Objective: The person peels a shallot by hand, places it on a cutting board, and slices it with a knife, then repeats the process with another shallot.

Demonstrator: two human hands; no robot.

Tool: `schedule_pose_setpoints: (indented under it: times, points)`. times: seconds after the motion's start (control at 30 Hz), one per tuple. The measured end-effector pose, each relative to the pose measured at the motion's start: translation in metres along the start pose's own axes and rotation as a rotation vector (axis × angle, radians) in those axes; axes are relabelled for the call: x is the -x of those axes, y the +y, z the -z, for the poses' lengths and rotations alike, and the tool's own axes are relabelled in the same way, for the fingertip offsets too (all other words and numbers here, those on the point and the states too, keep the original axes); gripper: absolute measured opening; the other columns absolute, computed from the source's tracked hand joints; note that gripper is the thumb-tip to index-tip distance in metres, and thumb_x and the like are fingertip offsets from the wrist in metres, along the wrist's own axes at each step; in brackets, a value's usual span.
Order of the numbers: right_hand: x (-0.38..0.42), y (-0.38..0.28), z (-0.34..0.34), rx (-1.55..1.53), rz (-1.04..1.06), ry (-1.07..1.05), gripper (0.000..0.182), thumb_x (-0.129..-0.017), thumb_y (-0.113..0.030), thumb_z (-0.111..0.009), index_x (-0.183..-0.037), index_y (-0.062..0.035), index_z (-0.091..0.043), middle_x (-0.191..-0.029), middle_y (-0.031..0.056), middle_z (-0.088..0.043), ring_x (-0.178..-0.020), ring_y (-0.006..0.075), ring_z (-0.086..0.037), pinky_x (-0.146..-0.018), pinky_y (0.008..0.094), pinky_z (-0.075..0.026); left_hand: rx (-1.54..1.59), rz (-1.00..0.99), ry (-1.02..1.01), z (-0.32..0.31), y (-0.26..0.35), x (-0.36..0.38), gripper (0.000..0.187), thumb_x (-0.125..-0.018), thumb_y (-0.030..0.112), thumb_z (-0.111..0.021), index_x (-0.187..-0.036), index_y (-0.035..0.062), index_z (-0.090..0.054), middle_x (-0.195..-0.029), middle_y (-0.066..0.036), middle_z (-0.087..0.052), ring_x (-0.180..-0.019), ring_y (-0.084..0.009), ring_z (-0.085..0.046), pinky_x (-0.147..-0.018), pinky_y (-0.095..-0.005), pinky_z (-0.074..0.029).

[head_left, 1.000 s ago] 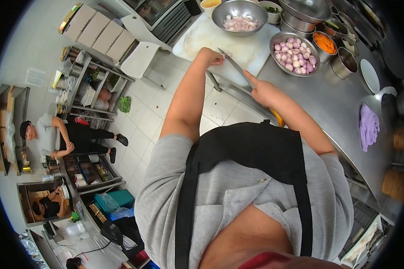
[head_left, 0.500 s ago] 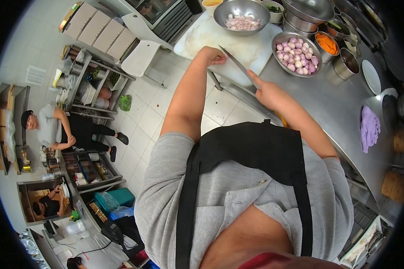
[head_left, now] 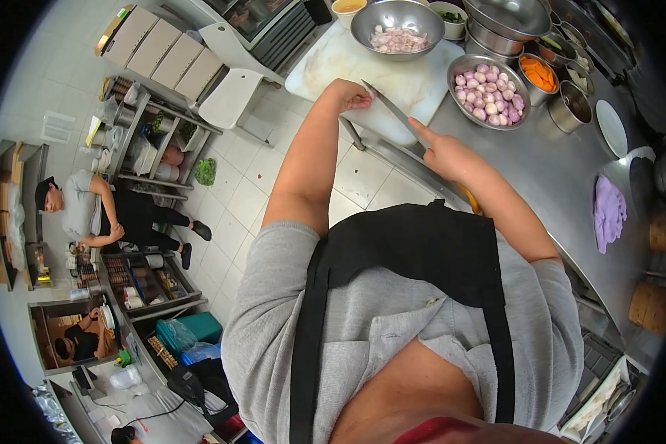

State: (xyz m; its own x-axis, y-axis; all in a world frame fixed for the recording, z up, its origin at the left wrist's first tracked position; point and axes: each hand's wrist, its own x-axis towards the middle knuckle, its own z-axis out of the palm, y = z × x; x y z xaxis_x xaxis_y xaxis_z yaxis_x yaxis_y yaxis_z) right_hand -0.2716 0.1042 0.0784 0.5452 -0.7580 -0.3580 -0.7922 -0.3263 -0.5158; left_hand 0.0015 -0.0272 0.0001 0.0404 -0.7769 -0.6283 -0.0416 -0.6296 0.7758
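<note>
My right hand point(head_left: 445, 154) grips a knife point(head_left: 394, 109), index finger stretched along the top of its blade. The blade points up and left, its tip close to the fingers of my left hand point(head_left: 350, 95). Those fingers are curled together at the near edge of a white cutting board point(head_left: 333, 61); whatever they pinch is too small to make out. On the far part of the board stands a metal bowl point(head_left: 370, 16) with pale pinkish chopped pieces point(head_left: 398, 39). To the right, another metal bowl point(head_left: 459, 103) holds many peeled shallots point(head_left: 488, 95).
A container of orange pieces point(head_left: 538, 74), a metal pot point(head_left: 570, 111), a white oval plate point(head_left: 611, 127) and a purple glove point(head_left: 609, 213) are on the steel counter point(head_left: 562, 177). A white chair point(head_left: 233, 96) stands left. Other people, one a standing person point(head_left: 81, 207), are farther left.
Both hands and the knife stay almost in place, with only a very slight shift. The bowls and the board look the same.
</note>
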Motion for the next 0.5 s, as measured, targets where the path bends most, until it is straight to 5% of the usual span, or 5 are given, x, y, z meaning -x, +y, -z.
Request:
schedule_pose_setpoints:
  times: [0.1,0.17,0.5]
  points:
    - [-0.02,0.012,-0.019,-0.021,0.048,0.063,0.071,-0.082,-0.007,-0.045,-0.146,-0.0241,-0.017,-0.087,0.025,-0.061,-0.077,0.0339,-0.061,-0.072,0.0422,-0.048,-0.046,0.012,-0.018,-0.002,-0.003,0.0,0.006,-0.078,-0.002,-0.062,-0.081,-0.0069,-0.061,-0.079,-0.016,-0.063,-0.072,-0.0244,-0.066,-0.066,-0.0294,-0.058]
    - [-0.033,0.012,-0.021,-0.007,0.044,0.093,0.073,-0.081,-0.006,-0.044,-0.146,-0.0263,-0.017,-0.073,0.0229,-0.058,-0.064,0.0328,-0.057,-0.066,0.042,-0.046,-0.024,0.006,-0.048,0.001,-0.002,-0.001,0.009,-0.078,0.0,-0.064,-0.084,-0.0068,-0.061,-0.082,-0.014,-0.064,-0.075,-0.0205,-0.065,-0.07,-0.0276,-0.057]
    - [-0.007,0.008,-0.009,-0.004,0.062,0.104,0.073,-0.081,-0.005,-0.044,-0.146,-0.0267,-0.017,-0.071,0.0222,-0.058,-0.064,0.034,-0.057,-0.065,0.0433,-0.046,-0.024,-0.005,0.023,0.0,-0.001,0.003,0.009,-0.078,0.0,-0.063,-0.085,-0.0066,-0.062,-0.084,-0.014,-0.064,-0.076,-0.021,-0.065,-0.073,-0.0289,-0.057]
